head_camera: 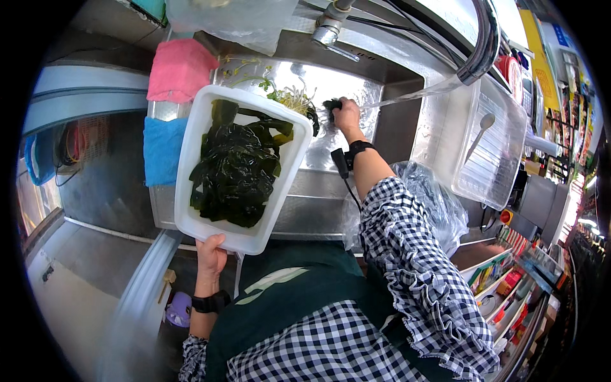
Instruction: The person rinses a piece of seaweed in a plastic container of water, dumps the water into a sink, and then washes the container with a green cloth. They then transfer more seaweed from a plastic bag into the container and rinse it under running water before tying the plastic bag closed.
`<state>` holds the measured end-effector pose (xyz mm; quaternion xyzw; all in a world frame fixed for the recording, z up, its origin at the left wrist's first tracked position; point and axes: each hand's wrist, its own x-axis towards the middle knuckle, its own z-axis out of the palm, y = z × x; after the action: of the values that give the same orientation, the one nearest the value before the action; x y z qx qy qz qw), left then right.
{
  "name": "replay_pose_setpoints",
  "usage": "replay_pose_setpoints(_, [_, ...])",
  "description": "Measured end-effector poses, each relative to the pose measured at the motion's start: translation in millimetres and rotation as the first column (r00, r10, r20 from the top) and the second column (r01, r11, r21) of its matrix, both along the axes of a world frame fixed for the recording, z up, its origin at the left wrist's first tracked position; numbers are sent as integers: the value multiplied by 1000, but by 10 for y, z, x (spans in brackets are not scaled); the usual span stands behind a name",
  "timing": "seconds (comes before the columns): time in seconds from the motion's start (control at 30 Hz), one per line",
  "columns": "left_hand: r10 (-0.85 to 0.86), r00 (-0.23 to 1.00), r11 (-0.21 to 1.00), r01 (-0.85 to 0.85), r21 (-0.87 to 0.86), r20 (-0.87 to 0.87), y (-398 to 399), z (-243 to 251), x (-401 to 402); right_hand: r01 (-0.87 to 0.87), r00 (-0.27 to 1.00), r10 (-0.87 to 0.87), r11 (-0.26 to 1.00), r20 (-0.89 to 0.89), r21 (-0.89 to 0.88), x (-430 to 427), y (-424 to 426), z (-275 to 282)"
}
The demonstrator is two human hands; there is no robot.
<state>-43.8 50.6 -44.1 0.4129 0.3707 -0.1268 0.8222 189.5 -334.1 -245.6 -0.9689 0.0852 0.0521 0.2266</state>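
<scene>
My left hand (211,254) grips the near rim of a white plastic tub (282,210), which rests tilted across the left side of a stainless steel sink (401,112). Dark green, wet kelp-like seaweed (236,174) lies heaped in the tub. Down in the basin, my right hand (347,116) holds a small dark clump (331,104); its kind is hard to make out. A stream of water (405,97) runs from the faucet spout (479,57) to beside that hand. Bean sprouts and green herb stems (295,99) lie in the basin beyond the tub.
A pink cloth (179,69) and a blue cloth (164,150) hang left of the tub. On the right stands a clear plastic container (494,143) with a spoon (481,133). A clear plastic bag (429,200) sits by my right forearm. The faucet base (329,28) rises behind the basin.
</scene>
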Motion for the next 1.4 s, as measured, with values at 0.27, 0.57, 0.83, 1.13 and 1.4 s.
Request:
replay_pose_setpoints(0.27, [-1, 1000, 999, 0, 40, 7, 37, -68, -70, -158, 955, 104, 971, -277, -180, -110, 639, 327])
replay_pose_setpoints(0.57, [-18, 1000, 1000, 18, 15, 0, 52, -93, -57, -61, 998, 59, 995, -26, -80, -206, 272, 32])
replay_pose_setpoints(0.83, [-32, 998, 999, 31, 29, 48, 9, -113, -12, 393, 908, -390, 662, -156, 638, -11, -383, 292])
replay_pose_setpoints(1.13, [-46, 995, 999, 46, 9, 92, -81, 34, 75, -52, 991, 119, 754, -59, 655, -265, 503, 2778])
replay_pose_setpoints(1.4, [-75, 996, 997, 74, 23, 49, -148, 80, 85, -36, 994, 106, 612, -37, 790, -372, 886, 2874])
